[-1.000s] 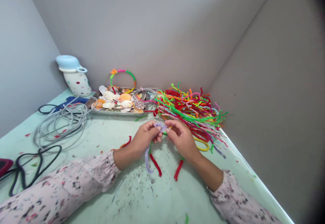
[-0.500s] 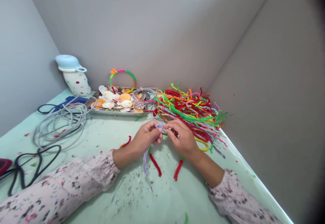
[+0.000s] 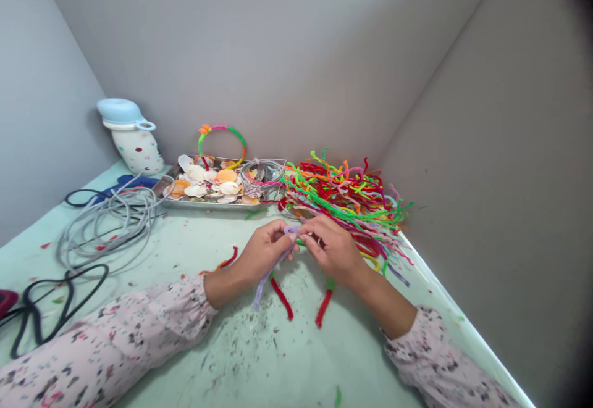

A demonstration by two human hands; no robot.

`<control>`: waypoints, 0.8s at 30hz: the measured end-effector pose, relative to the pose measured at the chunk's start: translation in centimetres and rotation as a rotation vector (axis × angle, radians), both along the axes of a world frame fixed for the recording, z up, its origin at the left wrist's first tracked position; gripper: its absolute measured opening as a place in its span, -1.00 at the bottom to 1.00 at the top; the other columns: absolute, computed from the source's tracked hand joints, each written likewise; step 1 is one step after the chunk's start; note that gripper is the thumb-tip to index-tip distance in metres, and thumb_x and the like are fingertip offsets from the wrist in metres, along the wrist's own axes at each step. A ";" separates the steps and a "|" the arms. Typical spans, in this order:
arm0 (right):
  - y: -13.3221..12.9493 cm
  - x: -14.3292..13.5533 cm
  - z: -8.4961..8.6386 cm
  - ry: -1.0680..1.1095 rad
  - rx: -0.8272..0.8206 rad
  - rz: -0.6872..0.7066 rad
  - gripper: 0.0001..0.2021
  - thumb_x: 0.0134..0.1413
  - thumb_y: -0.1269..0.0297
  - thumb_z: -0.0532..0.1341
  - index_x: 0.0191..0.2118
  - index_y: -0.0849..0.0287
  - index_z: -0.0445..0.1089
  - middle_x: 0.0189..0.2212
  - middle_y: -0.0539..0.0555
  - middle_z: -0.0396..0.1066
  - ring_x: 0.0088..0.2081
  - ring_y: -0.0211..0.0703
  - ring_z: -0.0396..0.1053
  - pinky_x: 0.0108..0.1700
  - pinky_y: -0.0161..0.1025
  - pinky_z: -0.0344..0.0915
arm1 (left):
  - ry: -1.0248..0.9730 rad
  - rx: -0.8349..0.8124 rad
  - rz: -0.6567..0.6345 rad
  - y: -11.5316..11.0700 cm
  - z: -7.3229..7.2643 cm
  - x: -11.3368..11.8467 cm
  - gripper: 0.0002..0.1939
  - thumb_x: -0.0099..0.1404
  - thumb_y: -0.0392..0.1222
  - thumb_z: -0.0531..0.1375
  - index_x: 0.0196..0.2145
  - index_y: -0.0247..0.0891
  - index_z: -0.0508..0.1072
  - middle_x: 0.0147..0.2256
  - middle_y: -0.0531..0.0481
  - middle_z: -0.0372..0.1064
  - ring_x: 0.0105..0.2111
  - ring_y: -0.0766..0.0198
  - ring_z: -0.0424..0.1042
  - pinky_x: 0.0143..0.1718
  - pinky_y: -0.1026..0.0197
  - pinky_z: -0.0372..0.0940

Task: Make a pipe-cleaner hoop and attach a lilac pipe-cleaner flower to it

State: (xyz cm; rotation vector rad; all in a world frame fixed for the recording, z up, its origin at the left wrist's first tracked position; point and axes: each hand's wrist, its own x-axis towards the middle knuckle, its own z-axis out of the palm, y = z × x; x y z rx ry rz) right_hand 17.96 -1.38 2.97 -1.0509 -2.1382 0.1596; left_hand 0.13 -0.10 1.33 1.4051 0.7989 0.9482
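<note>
lilac pipe cleaner [image 3: 262, 287] hangs over the table [image 3: 296, 371], its looped end pinched by your left hand [image 3: 264, 250] and right hand [image 3: 336, 250], both grips closed; likely light, fuzzy and bendable, so hold beside the loop.

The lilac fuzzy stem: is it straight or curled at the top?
Curled: the lilac fuzzy stem makes a small loop between the left hand and right hand; its lower end sticks out.

Beyond and right of the person's fingers [image 3: 283, 245], a fuzzy-stem pile [image 3: 343, 204] bars the way; a shell tray [image 3: 213, 206] blocks farther left. Mostly bare tabletop [image 3: 194, 241] left of the fingers leaves passage, as far as the grey cables [image 3: 134, 194].
</note>
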 end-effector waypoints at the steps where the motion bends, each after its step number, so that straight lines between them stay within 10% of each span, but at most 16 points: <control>1: 0.0 0.0 0.0 -0.018 0.003 -0.007 -0.85 0.20 0.39 0.09 -0.20 0.15 0.41 -0.26 0.11 0.39 -0.19 -0.15 0.36 -0.11 -0.21 0.32 | 0.009 0.005 0.003 0.1 -0.1 0.0 -0.81 0.24 -0.10 0.16 -0.38 -0.29 0.32 -0.48 0.04 0.38 -0.54 0.38 0.29 -0.47 0.31 0.16; 17: -1.3 -1.1 1.7 -0.256 -0.071 -0.184 -0.86 0.18 0.36 0.04 -0.27 0.20 0.34 -0.28 0.13 0.34 -0.26 -0.14 0.32 -0.25 -0.25 0.22 | 0.366 0.318 0.196 -0.4 0.1 0.1 -0.88 0.22 -0.21 0.09 -0.46 -0.26 0.28 -0.53 0.10 0.27 -0.50 0.36 0.24 -0.46 0.32 0.09; 21: -1.2 -1.4 2.0 -0.041 -0.367 -0.198 -0.86 0.09 0.36 0.06 -0.46 0.16 0.28 -0.48 0.01 0.32 -0.40 -0.22 0.27 -0.35 -0.28 0.14 | 0.587 0.505 0.243 -1.0 0.7 -0.3 -0.90 0.22 -0.22 0.09 -0.44 -0.25 0.30 -0.54 0.11 0.26 -0.53 0.37 0.20 -0.47 0.31 0.05; 24: -1.0 -1.1 2.3 0.269 -0.896 -0.116 -0.84 0.01 0.30 0.08 -0.55 0.16 0.22 -0.66 -0.08 0.18 -0.61 -0.32 0.14 -0.55 -0.33 -0.01 | 0.671 0.696 0.204 -1.4 0.7 -0.5 -0.91 0.22 -0.24 0.08 -0.39 -0.26 0.35 -0.52 0.08 0.33 -0.52 0.36 0.25 -0.45 0.29 0.06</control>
